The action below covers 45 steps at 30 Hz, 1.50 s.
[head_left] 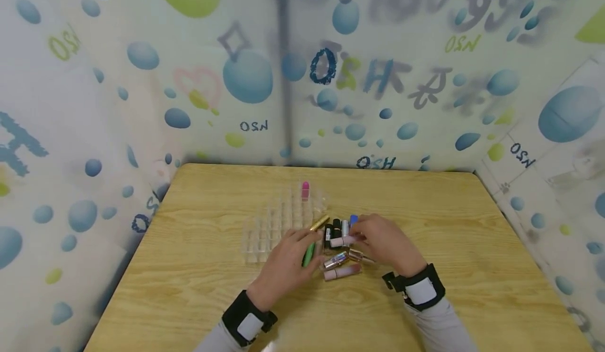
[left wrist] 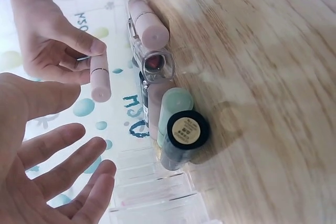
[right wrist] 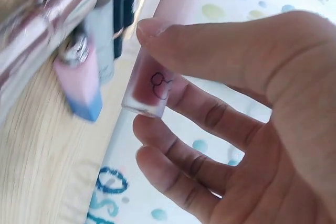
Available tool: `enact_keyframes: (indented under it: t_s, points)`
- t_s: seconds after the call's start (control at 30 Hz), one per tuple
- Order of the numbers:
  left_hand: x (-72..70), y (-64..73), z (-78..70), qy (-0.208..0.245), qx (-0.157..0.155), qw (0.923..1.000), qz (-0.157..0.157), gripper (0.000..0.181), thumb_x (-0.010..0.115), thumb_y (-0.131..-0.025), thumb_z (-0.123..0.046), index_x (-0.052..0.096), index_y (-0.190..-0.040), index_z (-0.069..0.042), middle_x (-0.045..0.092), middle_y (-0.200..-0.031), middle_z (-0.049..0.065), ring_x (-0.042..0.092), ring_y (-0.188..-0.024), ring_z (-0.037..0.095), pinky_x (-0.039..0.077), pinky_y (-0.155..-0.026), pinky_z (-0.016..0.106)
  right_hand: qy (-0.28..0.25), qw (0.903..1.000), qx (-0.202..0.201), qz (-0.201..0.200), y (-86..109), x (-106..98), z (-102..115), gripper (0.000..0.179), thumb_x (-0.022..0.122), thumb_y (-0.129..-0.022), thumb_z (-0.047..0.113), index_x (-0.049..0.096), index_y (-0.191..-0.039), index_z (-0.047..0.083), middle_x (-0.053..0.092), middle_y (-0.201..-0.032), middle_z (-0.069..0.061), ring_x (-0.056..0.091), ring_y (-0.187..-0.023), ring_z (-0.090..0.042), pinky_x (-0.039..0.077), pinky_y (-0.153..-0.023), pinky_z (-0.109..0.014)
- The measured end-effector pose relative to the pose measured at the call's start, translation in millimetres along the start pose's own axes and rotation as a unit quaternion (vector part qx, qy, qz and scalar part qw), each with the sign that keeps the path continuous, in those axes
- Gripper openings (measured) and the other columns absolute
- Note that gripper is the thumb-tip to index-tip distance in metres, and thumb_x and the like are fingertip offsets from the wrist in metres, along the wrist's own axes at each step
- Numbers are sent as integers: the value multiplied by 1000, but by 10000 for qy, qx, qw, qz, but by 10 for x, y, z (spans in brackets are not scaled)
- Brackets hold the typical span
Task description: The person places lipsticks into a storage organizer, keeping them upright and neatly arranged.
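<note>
My right hand (head_left: 385,239) pinches a pale pink lip gloss tube (right wrist: 149,85) between thumb and fingers, above the pile on the table. My left hand (left wrist: 58,166) has its fingers spread and loosely bent, with nothing held in the left wrist view. It hovers beside a green tube (head_left: 309,255) and the clear divided organizer (head_left: 255,244). A magenta lipstick (head_left: 305,190) stands in the organizer's far end. Between the hands lie a gold tube (head_left: 320,223), black lipsticks (head_left: 336,227), a shiny metallic lipstick (head_left: 335,260) and another pink lip gloss (head_left: 342,272).
The wooden table (head_left: 198,289) carries all these items near its middle. A patterned curtain (head_left: 212,105) with bubble prints surrounds its far and side edges. A pink-and-blue tube (right wrist: 86,85) lies close to the right hand.
</note>
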State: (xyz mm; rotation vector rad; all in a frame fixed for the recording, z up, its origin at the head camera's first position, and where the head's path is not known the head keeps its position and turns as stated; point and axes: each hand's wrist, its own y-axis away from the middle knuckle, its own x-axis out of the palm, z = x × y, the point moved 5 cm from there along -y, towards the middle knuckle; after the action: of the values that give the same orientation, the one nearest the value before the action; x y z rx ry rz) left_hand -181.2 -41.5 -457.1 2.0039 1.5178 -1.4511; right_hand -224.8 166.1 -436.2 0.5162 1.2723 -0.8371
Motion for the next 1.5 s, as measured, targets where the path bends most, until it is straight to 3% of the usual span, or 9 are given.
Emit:
enact_keyframes:
  t_s: [0.13, 0.23, 0.4, 0.57, 0.8, 1.13, 1.5]
  points:
    - [-8, -6, -1, -47, -23, 10000, -29, 50, 75, -93, -32, 67, -137, -11, 70, -129, 8, 62, -117, 27, 56, -98, 43, -1, 9999, -141, 17, -19, -2, 102, 8, 80, -87, 16, 79, -95, 17, 66, -89, 7, 62, -80, -8, 56, -68, -27]
    - [-17, -10, 0, 28, -62, 10000, -12, 47, 75, -93, -29, 68, -137, -11, 72, -120, 5, 64, -109, 23, 58, -89, 40, -182, 9996, -227, 7, -31, -9, 165, 11, 80, -87, 19, 80, -98, 19, 66, -91, 9, 60, -79, -6, 54, -68, -26]
    - [-17, -11, 4, 106, -189, 9997, 118, 37, 75, -94, -28, 73, -127, -12, 74, -104, -1, 66, -91, 16, 56, -72, 31, -390, 9989, -236, 48, -28, 16, 221, 15, 79, -89, 22, 80, -103, 20, 68, -98, 9, 61, -83, -5, 54, -70, -27]
    - [-6, -5, 1, 54, -204, 9996, 186, 24, 74, -94, -29, 76, -114, -15, 73, -95, -5, 64, -83, 12, 50, -66, 26, -478, 9987, -142, 78, -25, 45, 231, 14, 79, -88, 21, 80, -102, 20, 69, -99, 9, 62, -84, -6, 55, -71, -29]
    - [-11, 14, 7, -94, -181, 9996, 203, 14, 74, -94, -30, 77, -100, -18, 72, -90, -6, 64, -79, 11, 49, -63, 24, -635, 9974, -211, 261, -48, 122, 262, 9, 79, -88, 23, 77, -96, 21, 66, -94, 11, 59, -80, -7, 52, -69, -26]
    - [-17, 17, -4, -11, -118, 9995, 302, 14, 74, -94, -26, 78, -102, -15, 74, -91, -3, 67, -81, 15, 50, -63, 24, -861, 9956, -154, 347, -63, 171, 270, 10, 77, -88, 18, 77, -99, 18, 66, -95, 11, 58, -80, -5, 51, -69, -25]
    - [2, 10, 9, -16, -102, 9992, 383, 17, 71, -96, -28, 78, -104, -15, 74, -94, -5, 68, -82, 13, 51, -64, 24, -1097, 9925, -536, 94, -121, 208, 404, 13, 76, -91, 23, 79, -104, 23, 62, -92, 16, 54, -74, 0, 49, -65, -20]
